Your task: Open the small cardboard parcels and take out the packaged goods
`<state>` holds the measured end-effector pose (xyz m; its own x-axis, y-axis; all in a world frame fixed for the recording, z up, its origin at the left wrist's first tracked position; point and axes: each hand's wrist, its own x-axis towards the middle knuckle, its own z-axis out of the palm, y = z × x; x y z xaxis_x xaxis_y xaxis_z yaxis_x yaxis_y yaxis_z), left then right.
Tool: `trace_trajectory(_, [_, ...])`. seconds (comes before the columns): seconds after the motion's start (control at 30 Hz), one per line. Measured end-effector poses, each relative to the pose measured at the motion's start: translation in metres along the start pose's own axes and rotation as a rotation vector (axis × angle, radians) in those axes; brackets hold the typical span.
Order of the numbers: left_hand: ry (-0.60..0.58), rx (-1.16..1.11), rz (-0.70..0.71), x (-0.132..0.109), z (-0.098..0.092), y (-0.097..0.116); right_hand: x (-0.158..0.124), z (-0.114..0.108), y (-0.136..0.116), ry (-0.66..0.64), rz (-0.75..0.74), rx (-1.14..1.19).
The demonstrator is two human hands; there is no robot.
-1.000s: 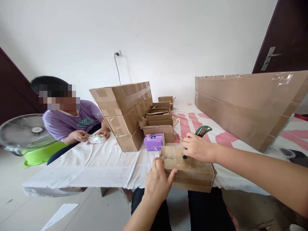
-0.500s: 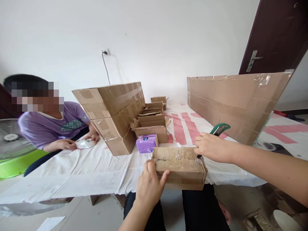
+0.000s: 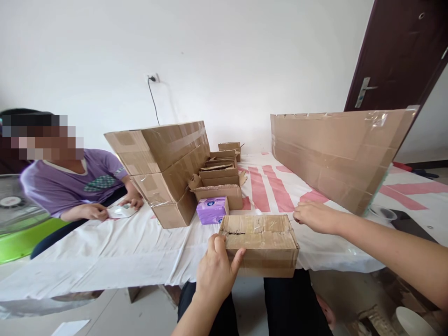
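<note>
A small taped cardboard box [image 3: 261, 235] sits at the table's near edge, its top seam slit along the left. My left hand [image 3: 215, 270] grips its near left corner, thumb on the front face. My right hand [image 3: 315, 217] rests palm down on the white cloth [image 3: 122, 242] just right of the box, with its fingers curled. The green cutter is not visible, and I cannot tell whether it lies under this hand. A purple tissue pack [image 3: 211, 210] stands right behind the box.
Two long stacked cartons [image 3: 164, 158] and a row of small open boxes [image 3: 219, 184] fill the table's middle. A large flat carton [image 3: 336, 149] stands on edge at the right. A person in a purple shirt [image 3: 66, 182] works at the left, beside a fan [image 3: 14, 205].
My right hand ran the green cutter rightwards along the box top, then came off the box's right end and lowered to the cloth; the cutter has dropped out of sight. My left hand kept its hold.
</note>
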<state>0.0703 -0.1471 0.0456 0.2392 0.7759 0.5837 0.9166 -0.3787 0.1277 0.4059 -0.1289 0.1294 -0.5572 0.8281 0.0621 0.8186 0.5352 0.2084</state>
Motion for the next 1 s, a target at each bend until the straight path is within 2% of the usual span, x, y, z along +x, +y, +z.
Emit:
trace_trajectory(0.27, [0.013,-0.028,-0.010,0.000,-0.003,0.002,-0.010,0.076,-0.002,-0.064,0.102,0.036])
trace_trajectory(0.4, [-0.002,-0.051,-0.018,-0.001,-0.002,0.000,-0.015,0.092,-0.006,-0.057,0.150,0.081])
trace_trajectory(0.5, [-0.003,-0.041,-0.016,-0.001,-0.001,-0.001,-0.015,0.083,-0.009,0.009,0.171,0.151])
trace_trajectory(0.67, [-0.007,-0.014,-0.015,-0.001,0.000,0.000,-0.011,0.038,-0.015,0.227,0.181,0.276])
trace_trajectory(0.73, [-0.011,-0.001,-0.014,-0.001,-0.001,0.001,-0.010,0.019,-0.019,0.323,0.078,0.358])
trace_trajectory(0.8, [-0.013,0.011,-0.013,-0.002,-0.002,0.002,-0.010,0.003,-0.024,0.363,-0.065,0.407])
trace_trajectory(0.9, [-0.011,0.016,-0.018,-0.003,-0.002,0.003,-0.010,-0.010,-0.029,0.327,-0.214,0.331])
trace_trajectory(1.0, [-0.011,0.009,-0.017,-0.004,-0.002,0.002,-0.010,-0.013,-0.032,0.314,-0.285,0.177])
